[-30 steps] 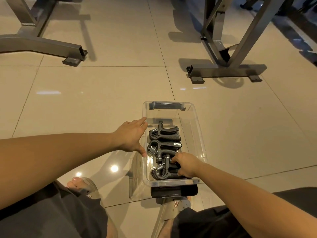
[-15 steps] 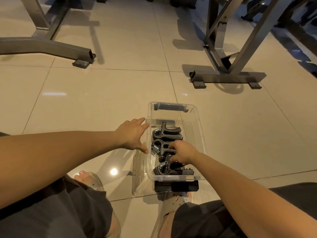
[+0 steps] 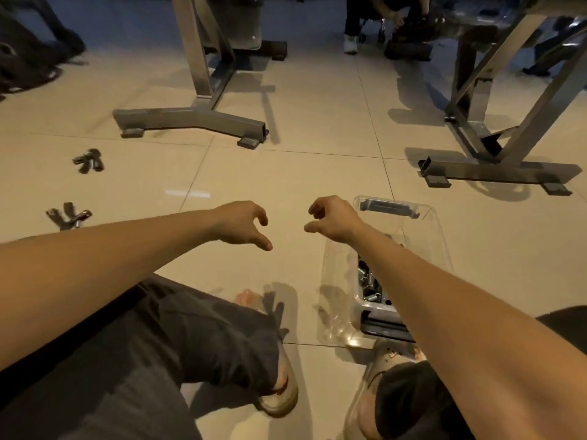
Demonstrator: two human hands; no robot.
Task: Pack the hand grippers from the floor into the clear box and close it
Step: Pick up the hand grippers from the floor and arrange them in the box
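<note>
The clear box (image 3: pixel 440 236) stands open on the floor at the right, with dark hand grippers (image 3: pixel 368 282) inside, mostly hidden by my right forearm. Its clear lid (image 3: pixel 333 315) leans against the box's left side. My right hand (image 3: pixel 332 219) hovers empty just left of the box's far end, fingers loosely curled. My left hand (image 3: pixel 243 223) hangs empty over bare floor, fingers apart. Two more hand grippers lie on the floor at the far left: one (image 3: pixel 88 161) farther away, one (image 3: pixel 68 215) nearer, just above my left forearm.
Two steel bench frames stand beyond, one at centre-left (image 3: pixel 190 120) and one at the right (image 3: pixel 489 173). A person (image 3: pixel 381 23) sits at the top. My knees and sandalled feet (image 3: pixel 279 389) fill the bottom of the view. Dark gear lies at the top left.
Both hands have left the box and lifted to the left. The view has swung left, so the box now sits at the right and two loose hand grippers appear at the far left.
</note>
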